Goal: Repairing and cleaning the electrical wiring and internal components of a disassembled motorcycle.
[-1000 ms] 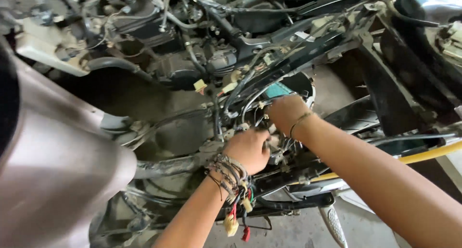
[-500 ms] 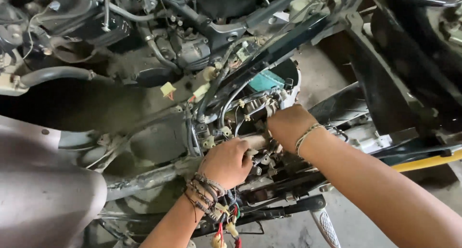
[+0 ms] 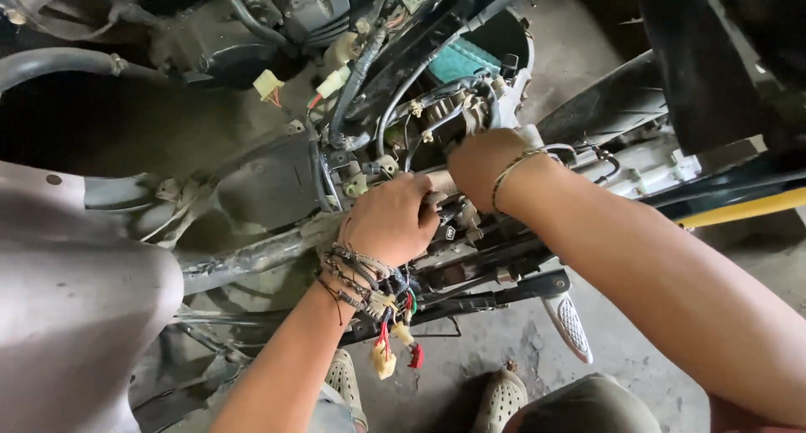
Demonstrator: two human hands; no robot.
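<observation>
- The left hand (image 3: 390, 221) is clenched round a pale tube-like part (image 3: 440, 181) at the middle of the stripped motorcycle frame (image 3: 252, 252); its fingers curl over it, so the part's far end is hidden.
- The right hand (image 3: 485, 162) is closed just beside the left, touching the same part or the hardware right behind it; I cannot tell exactly what its fingers grip, since they are turned away from the camera.
- Judgement: if the part gives way suddenly under the pull of both hands, knuckles could strike the metal bracket (image 3: 504, 97) just above the right hand.
- Loose connectors (image 3: 386, 357) hang from the wiring below the left wrist, touching the wrist bands (image 3: 357, 273). A hard tug could snag the bands on the wires and strain or unplug them.
- More plugs (image 3: 269, 84) dangle near the frame's upper left; a jolt to the frame could swing them against the hoses (image 3: 357, 72).
- The footpeg (image 3: 567, 324) juts out below the hands, above the shoes (image 3: 499, 395); a slip backwards could catch a shin on it.
- The grip looks cramped, both hands crowded in one spot, so a slip of one could pinch the other against the frame.
</observation>
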